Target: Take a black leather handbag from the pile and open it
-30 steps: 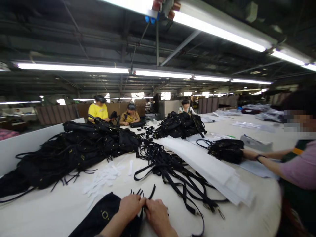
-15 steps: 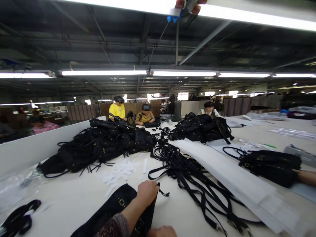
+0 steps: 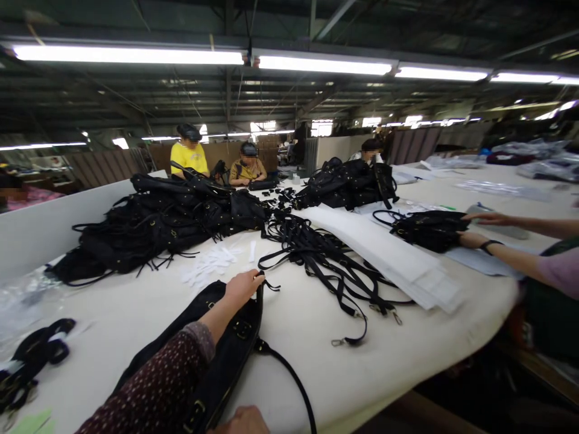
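Far left edge: loose bundle of black straps [image 3: 31,355] on the table [image 3: 316,325], with a clear plastic sheet [image 3: 22,295] just behind it. A white divider wall [image 3: 49,223] runs along the left side.

Behind that, a big heap of black bags [image 3: 158,220] takes up the left-centre of the table; white paper slips [image 3: 212,262] are scattered in front of it.

Near centre: the black bag [image 3: 226,349] lies flat in front of the wearer, long axis running away from the camera, strap [image 3: 289,374] looping off its right side. Left hand [image 3: 242,286] sits on the bag's far end, fingers curled over the edge and pinching it. Right hand [image 3: 242,422] is only just in view at the bottom edge beside the bag; I cannot tell how its fingers are set.

Right of the hand: tangle of loose straps with clips [image 3: 325,265], too many to count. Then a long stack of white sheets [image 3: 384,253]. A second heap of bags [image 3: 348,184] sits further back.

Far right: a co-worker's two hands [image 3: 470,240] on a single black bag [image 3: 429,229].

Counts: 2 heaps, 2 single bags, 3 people seated at the far end of the table.
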A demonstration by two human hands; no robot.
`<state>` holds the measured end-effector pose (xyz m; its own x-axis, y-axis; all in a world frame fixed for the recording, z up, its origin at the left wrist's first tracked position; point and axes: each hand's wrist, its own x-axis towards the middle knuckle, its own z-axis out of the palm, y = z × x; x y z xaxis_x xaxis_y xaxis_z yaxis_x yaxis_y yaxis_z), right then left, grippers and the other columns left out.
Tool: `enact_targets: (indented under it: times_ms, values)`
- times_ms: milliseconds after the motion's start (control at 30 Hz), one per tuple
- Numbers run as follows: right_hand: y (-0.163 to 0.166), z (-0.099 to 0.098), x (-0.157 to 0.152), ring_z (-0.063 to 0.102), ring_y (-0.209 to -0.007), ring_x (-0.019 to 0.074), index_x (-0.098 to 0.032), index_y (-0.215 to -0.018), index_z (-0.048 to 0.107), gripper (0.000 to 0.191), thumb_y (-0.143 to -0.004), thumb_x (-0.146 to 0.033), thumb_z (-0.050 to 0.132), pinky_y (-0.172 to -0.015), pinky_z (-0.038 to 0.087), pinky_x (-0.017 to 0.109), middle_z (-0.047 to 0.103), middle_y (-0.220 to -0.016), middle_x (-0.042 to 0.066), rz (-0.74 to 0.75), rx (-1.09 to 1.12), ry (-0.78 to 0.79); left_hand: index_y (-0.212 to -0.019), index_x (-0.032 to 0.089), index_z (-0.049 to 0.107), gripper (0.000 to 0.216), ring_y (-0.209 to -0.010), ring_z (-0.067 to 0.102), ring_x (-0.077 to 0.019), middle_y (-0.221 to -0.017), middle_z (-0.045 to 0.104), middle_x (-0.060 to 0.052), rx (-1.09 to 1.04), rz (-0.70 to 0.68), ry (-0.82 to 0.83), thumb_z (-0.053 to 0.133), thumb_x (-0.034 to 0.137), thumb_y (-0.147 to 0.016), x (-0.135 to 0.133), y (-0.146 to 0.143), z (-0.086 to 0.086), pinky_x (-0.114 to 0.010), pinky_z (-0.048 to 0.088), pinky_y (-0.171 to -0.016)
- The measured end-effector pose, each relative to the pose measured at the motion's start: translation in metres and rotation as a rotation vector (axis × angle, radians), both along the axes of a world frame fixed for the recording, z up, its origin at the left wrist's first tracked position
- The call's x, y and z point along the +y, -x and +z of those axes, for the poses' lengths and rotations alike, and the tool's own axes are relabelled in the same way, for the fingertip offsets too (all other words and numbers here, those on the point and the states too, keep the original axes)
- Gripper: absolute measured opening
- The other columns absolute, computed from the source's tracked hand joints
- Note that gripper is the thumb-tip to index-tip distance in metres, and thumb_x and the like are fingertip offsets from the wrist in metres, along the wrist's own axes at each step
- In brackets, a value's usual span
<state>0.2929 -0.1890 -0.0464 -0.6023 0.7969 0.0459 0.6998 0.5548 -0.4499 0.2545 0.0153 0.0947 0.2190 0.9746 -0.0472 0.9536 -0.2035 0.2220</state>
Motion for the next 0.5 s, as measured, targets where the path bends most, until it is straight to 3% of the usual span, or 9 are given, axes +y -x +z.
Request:
enact_targets:
  times_ms: [67, 133, 200, 300, 400, 500]
  values:
    - [-0.021, 0.01, 0.0, 0.058, -0.06, 0.0131, -0.031, -0.083, 0.067, 0.017, -0.087, -0.044, 0.057, -0.057, 0.041, 0.025, 0.072, -0.071, -0.005, -0.005, 0.056, -0.007, -0.103, 0.024, 0.063, 0.049, -0.093, 0.068, -0.0284, -0.098, 0.074, -0.01, 0.038, -0.037, -0.005, 0.034, 0.062, -0.091, -0.023, 0.007, 0.004, -0.036, 0.047, -0.076]
    - [-0.049, 0.021, 0.004, 0.063, -0.072, 0.014, -0.03, -0.09, 0.065, 0.016, -0.087, -0.044, 0.057, -0.066, 0.044, 0.026, 0.074, -0.082, -0.005, -0.044, 0.093, -0.033, -0.092, 0.022, 0.064, 0.051, -0.088, 0.069, -0.0334, -0.088, 0.075, -0.011, 0.086, -0.096, 0.008, 0.042, 0.067, -0.085, -0.055, 0.017, 0.001, -0.042, 0.049, -0.077]
    - [-0.077, 0.027, 0.009, 0.065, -0.083, 0.0156, -0.027, -0.091, 0.063, 0.014, -0.091, -0.037, 0.053, -0.073, 0.044, 0.028, 0.074, -0.09, -0.003, -0.131, 0.081, -0.069, -0.084, 0.021, 0.065, 0.046, -0.085, 0.07, -0.0391, -0.082, 0.075, -0.013, 0.147, -0.181, 0.053, 0.053, 0.065, -0.079, -0.09, 0.03, -0.012, -0.048, 0.05, -0.077]
    - [-0.102, 0.027, 0.015, 0.064, -0.094, 0.0163, -0.025, -0.088, 0.06, 0.013, -0.092, -0.025, 0.047, -0.079, 0.044, 0.029, 0.072, -0.101, -0.002, -0.179, 0.054, -0.112, -0.097, 0.017, 0.065, 0.043, -0.091, 0.069, -0.0454, -0.095, 0.075, -0.02, 0.265, -0.28, 0.155, 0.057, 0.054, -0.076, -0.129, 0.054, -0.04, -0.055, 0.052, -0.079]
    - [-0.106, 0.021, 0.015, 0.062, -0.101, 0.0166, -0.024, -0.088, 0.058, 0.014, -0.09, -0.018, 0.046, -0.084, 0.045, 0.029, 0.069, -0.113, -0.003, -0.162, 0.051, -0.136, -0.1, 0.018, 0.062, 0.039, -0.096, 0.069, -0.0451, -0.099, 0.075, -0.019, 0.26, -0.22, 0.216, 0.051, 0.049, -0.08, -0.141, 0.076, -0.061, -0.057, 0.052, -0.082]
    - [-0.103, 0.017, 0.012, 0.061, -0.103, 0.017, -0.024, -0.091, 0.059, 0.015, -0.089, -0.016, 0.046, -0.086, 0.045, 0.029, 0.068, -0.116, -0.002, -0.164, 0.059, -0.14, -0.091, 0.023, 0.062, 0.03, -0.093, 0.07, -0.04, -0.094, 0.076, -0.012, 0.193, -0.145, 0.272, 0.048, 0.047, -0.082, -0.136, 0.09, -0.065, -0.052, 0.053, -0.08]
